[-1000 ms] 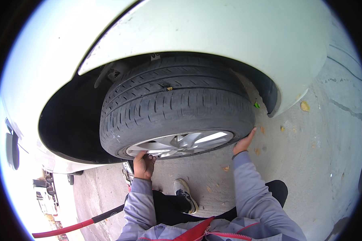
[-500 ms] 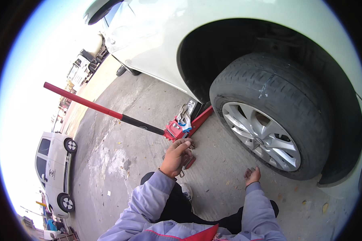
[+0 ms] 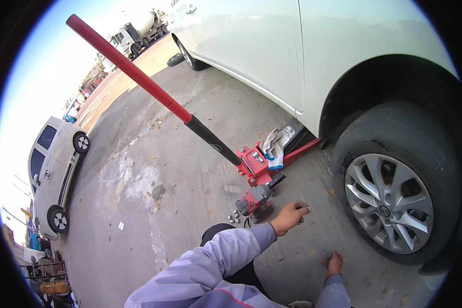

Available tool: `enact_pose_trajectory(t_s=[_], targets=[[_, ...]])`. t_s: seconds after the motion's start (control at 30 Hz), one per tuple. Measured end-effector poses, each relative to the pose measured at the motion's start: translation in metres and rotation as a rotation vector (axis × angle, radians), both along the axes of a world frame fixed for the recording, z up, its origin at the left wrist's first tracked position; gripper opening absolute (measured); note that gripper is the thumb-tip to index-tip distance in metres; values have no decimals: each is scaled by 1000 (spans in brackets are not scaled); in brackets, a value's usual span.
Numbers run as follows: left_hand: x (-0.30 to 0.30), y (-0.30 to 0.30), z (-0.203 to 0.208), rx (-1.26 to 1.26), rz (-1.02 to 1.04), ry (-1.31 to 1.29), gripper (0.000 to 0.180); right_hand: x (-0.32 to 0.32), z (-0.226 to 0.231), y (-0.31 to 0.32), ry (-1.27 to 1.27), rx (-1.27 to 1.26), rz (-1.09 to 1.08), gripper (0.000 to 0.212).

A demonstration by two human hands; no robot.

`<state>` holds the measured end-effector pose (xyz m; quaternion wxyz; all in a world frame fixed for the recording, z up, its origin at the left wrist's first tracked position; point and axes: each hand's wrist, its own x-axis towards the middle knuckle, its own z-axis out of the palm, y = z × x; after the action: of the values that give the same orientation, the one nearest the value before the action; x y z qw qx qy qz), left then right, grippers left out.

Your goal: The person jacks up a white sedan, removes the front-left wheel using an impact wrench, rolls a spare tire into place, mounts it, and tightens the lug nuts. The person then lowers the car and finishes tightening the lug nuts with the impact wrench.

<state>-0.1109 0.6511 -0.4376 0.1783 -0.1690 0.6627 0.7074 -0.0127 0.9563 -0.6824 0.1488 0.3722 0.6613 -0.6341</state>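
Half-curled and clear of everything, the left hand (image 3: 291, 216) has the wheel (image 3: 386, 209) at its three o'clock and the power wrench (image 3: 253, 200) at ten; I cannot tell the right hand's (image 3: 335, 263) closure.

Gloves (image 3: 274, 154) on jack (image 3: 251, 155), wheel (image 3: 387, 211) to right

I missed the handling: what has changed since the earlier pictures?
The left hand has let go of the wheel and moved leftward, near the power tool; the right hand has let go too and drawn back. The view has turned left. Unchanged: the wheel sits in its arch, gloves lie on the jack.
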Motion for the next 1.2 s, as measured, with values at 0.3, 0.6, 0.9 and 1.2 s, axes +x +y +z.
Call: enact_pose_trajectory(t_s=[0.3, 0.6, 0.9, 1.2], targets=[[-3, -51, 2, -26, -117, 232, 29, -18, 42, -89, 15, 173, 306, 30], [-11, -119, 2, 281, -56, 320, 23, -149, 137, -199, 178, 159, 416, 35], [-53, -159, 15, 774, 195, 379, 23, -240, 216, -256, 452, 588, 629, 40], [-44, -297, 2, 779, 726, 542, 28, -195, 112, -242, 132, 321, 539, 39]])
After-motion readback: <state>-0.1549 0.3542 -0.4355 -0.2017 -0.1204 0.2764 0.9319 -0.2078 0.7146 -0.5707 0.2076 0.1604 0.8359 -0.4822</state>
